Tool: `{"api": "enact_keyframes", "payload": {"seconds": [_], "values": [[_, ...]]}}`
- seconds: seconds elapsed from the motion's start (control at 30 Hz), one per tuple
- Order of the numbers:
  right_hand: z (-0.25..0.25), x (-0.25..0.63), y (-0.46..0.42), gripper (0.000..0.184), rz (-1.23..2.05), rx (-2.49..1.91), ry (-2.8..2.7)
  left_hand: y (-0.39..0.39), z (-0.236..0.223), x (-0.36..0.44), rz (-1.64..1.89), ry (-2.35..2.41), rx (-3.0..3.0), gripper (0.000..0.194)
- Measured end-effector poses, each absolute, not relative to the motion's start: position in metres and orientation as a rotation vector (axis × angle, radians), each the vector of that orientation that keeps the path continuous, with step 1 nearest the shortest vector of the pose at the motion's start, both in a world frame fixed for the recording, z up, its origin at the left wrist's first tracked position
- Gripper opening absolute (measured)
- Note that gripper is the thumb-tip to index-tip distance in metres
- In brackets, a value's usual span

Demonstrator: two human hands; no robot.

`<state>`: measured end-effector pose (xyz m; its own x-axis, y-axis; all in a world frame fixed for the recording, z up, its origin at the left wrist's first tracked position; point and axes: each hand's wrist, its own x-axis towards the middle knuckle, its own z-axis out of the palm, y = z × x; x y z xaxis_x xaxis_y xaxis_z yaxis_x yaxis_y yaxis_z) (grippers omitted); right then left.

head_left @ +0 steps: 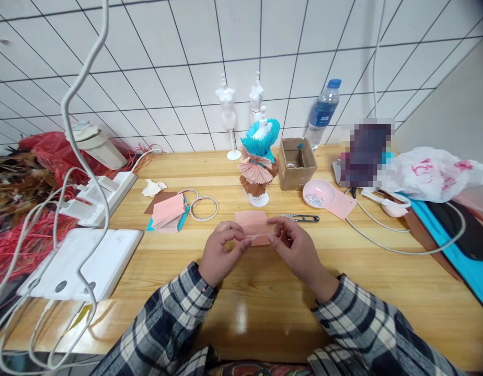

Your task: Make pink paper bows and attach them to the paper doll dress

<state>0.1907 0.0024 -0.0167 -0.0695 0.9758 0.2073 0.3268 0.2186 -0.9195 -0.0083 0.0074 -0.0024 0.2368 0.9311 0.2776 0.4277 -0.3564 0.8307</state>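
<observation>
A small sheet of pink crepe paper lies in front of me, its near edge raised in a narrow fold. My left hand pinches the left end of that fold between thumb and fingers. At the right end, my right hand grips the same edge in a pinch. Just beyond my right hand are black-handled thread snips, partly covered by its fingers. Behind the sheet stands a small white mannequin dressed in ruffled blue, pink and brown paper.
Two bare mannequins stand by the tiled wall. To the right are a cardboard box, a water bottle and a pink bowl of small shiny pieces. Stacked paper pieces, white power banks and loose cables occupy the left.
</observation>
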Motion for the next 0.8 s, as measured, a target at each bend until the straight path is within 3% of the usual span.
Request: {"api": "enact_keyframes", "payload": {"seconds": [0.13, 0.3, 0.63, 0.8], "values": [[-0.017, 0.197, 0.004, 0.034, 0.533, -1.280, -1.594, 0.015, -0.019, -0.016, 1.265, 1.262, 1.566, 0.024], [-0.006, 0.192, -0.008, 0.024, 0.096, -0.984, -1.944, 0.015, -0.028, -0.019, 1.275, 1.213, 1.304, 0.024], [-0.013, 0.189, -0.011, 0.023, -0.121, -1.102, -2.081, -0.010, -0.007, 0.013, 1.037, 0.744, 1.125, 0.041], [-0.011, 0.191, -0.010, 0.022, -0.127, -1.097, -2.071, -0.013, -0.008, 0.012, 1.019, 0.702, 1.078, 0.035]]}}
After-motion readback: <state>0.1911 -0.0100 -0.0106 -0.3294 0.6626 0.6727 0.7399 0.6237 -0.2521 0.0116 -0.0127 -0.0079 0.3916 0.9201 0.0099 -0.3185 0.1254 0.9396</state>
